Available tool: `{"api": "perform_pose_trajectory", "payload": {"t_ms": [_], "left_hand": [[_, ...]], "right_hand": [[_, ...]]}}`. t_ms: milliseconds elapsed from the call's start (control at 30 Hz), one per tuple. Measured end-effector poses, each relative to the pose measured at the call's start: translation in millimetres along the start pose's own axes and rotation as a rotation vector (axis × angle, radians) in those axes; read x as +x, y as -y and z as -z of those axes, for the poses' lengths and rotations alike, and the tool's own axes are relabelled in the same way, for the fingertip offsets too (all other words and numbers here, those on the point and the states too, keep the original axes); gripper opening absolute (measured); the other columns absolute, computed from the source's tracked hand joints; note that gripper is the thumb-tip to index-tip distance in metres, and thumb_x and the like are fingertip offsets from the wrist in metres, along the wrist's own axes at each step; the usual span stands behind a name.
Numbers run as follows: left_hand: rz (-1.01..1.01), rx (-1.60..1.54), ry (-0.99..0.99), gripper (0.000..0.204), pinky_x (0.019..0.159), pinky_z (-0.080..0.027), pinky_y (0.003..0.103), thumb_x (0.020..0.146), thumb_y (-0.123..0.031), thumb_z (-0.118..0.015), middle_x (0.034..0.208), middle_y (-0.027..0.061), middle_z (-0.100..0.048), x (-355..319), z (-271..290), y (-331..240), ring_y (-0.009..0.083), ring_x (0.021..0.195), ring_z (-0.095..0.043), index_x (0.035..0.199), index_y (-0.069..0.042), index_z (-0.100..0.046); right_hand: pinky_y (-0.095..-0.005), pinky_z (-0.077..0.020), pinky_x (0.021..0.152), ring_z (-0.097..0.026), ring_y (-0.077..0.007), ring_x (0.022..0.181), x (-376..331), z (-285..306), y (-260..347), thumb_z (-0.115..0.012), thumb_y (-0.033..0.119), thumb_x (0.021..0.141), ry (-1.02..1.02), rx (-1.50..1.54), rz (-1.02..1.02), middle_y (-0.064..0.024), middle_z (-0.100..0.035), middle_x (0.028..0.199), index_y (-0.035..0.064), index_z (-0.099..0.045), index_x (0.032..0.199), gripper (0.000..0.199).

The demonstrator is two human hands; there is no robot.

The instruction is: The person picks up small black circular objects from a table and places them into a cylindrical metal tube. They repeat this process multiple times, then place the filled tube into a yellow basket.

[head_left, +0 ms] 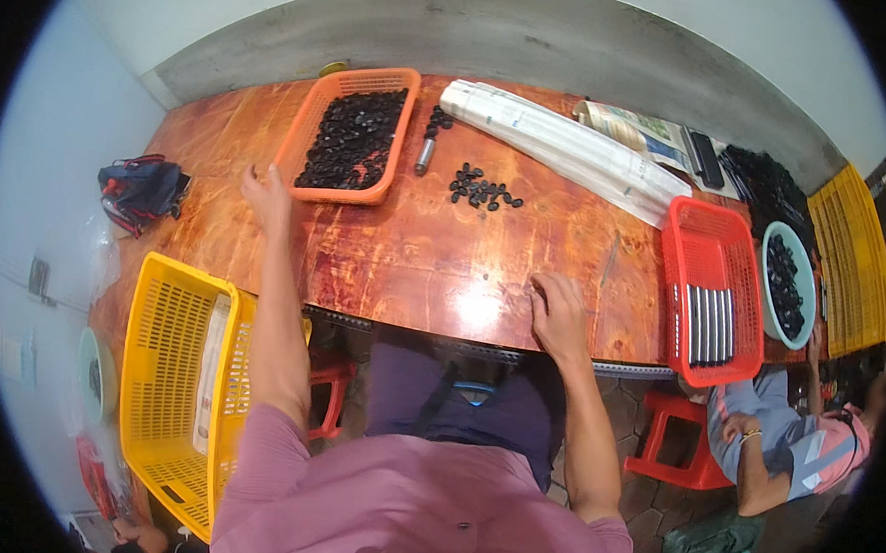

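Note:
My left hand (268,195) is raised at the near left corner of an orange basket (398,134), its fingers a little apart and nothing visible in them. Many small black oval pieces (350,136) fill the bottom of that basket. On the wooden table's near edge rests my right hand (559,308), fingers loosely stretched and holding nothing that I can see. Between the hands and the wall lies a loose cluster of the same black pieces (484,189). Left of it is a short metal cylinder (424,157), with a few more black pieces just beyond it.
A red basket (675,289) holds several silvery tubes (711,326). Beyond it stands a pale bowl (810,314) of black pieces. A long white wrapped bundle (570,148) lies across the back. A yellow crate (162,382) stands left; another person (785,445) sits at right.

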State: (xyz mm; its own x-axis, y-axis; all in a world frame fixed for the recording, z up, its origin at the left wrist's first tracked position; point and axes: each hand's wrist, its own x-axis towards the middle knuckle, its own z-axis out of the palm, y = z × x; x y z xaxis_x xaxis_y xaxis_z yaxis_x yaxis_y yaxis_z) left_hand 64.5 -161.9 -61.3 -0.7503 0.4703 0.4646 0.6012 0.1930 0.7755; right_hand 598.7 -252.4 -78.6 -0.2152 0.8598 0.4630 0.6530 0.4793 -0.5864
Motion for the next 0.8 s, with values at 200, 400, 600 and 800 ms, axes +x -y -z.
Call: {"api": "perform_pose_trajectory", "payload": {"t_ms": [200,400,600,800], "left_hand": [[0.104,-0.218,0.035,0.082,0.121,-0.029,0.047,0.1,-0.041,-0.064,0.162,0.0288,-0.028,-105,10,-69,0.041,0.148,-0.034,0.156,0.005,-0.027],[0.057,-0.224,-0.002,0.088,0.126,-0.02,0.046,0.102,-0.042,-0.061,0.167,0.0276,-0.017,-126,-15,-68,0.0385,0.156,-0.016,0.161,0.003,-0.014],[0.067,-0.393,0.013,0.079,0.12,-0.031,0.043,0.106,-0.036,-0.055,0.167,0.0258,-0.02,-123,-19,-60,0.0353,0.149,-0.033,0.162,0.002,-0.013],[0.124,-0.544,0.019,0.073,0.113,-0.041,0.039,0.107,-0.026,-0.055,0.166,0.0234,-0.024,-125,-12,-56,0.0328,0.14,-0.045,0.163,-0.001,-0.015]], "right_hand": [[-0.0451,-0.0493,0.096,-0.062,-0.0379,0.109,0,-2,-2,-0.067,0.001,0.085,-0.012,-0.017,0.044,-0.0175,-0.067,0.115,0.0005,-0.068,0.111,0.026],[-0.0444,-0.0499,0.094,-0.062,-0.0375,0.107,-2,1,-3,-0.069,0.002,0.084,-0.035,-0.033,0.054,-0.0176,-0.067,0.112,-0.0006,-0.068,0.109,0.025],[-0.0433,-0.0499,0.094,-0.062,-0.0374,0.106,2,-1,0,-0.071,0.005,0.085,-0.018,-0.004,0.044,-0.0172,-0.067,0.112,-0.0007,-0.07,0.109,0.025],[-0.045,-0.0485,0.097,-0.061,-0.0375,0.109,20,-11,10,-0.07,0.006,0.085,0.004,0.049,0.064,-0.0178,-0.066,0.113,-0.0007,-0.069,0.112,0.028]]}}
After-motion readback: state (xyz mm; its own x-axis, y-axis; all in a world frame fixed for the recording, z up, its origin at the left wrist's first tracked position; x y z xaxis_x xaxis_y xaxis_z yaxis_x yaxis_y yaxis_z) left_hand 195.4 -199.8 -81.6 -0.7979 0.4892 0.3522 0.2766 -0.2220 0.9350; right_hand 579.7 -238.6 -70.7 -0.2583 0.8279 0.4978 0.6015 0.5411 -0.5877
